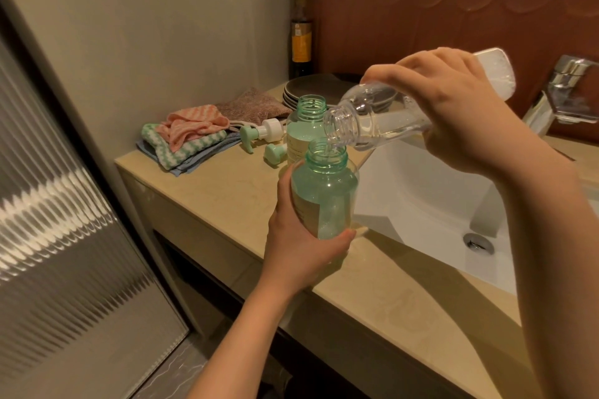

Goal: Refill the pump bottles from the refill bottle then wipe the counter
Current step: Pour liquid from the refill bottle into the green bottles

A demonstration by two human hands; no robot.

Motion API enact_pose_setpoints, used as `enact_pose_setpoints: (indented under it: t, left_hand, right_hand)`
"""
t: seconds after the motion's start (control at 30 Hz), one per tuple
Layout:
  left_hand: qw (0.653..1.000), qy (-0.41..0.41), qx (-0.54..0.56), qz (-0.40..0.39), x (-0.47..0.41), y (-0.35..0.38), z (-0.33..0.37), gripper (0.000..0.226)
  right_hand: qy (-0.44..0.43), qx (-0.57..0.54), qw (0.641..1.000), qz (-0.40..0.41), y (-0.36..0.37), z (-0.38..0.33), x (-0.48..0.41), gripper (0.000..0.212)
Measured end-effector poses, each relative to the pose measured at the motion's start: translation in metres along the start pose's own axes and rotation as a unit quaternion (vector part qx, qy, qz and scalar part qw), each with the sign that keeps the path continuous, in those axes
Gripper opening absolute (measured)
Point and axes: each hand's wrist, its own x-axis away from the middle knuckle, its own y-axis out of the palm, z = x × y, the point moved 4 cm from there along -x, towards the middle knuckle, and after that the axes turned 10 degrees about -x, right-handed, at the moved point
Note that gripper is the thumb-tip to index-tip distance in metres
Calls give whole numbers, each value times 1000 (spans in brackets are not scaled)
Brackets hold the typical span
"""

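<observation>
My left hand (pixel 299 248) grips an uncapped green pump bottle (pixel 325 194) just above the beige counter (pixel 227 201). My right hand (pixel 453 110) holds the clear refill bottle (pixel 372 121) tilted on its side, its open mouth right over the green bottle's neck, and liquid runs in. A second uncapped green bottle (pixel 306 126) stands behind. Two pump heads (pixel 261 134) lie on the counter to its left, the nearer one (pixel 275 152) partly hidden.
Folded cloths (pixel 188 136) are piled at the counter's back left, next to a brown cloth (pixel 252 105). Dark plates (pixel 311 87) and a tall dark bottle (pixel 301 39) stand in the corner. A white sink (pixel 431 201) with a chrome tap (pixel 564 91) lies to the right.
</observation>
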Motion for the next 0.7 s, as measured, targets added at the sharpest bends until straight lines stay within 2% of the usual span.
enact_pose_setpoints:
  t: [0.7]
  left_hand:
    - [1000, -4, 2, 2, 0, 0, 0, 103]
  right_hand:
    - [-9, 4, 1000, 12, 0, -2, -1, 87]
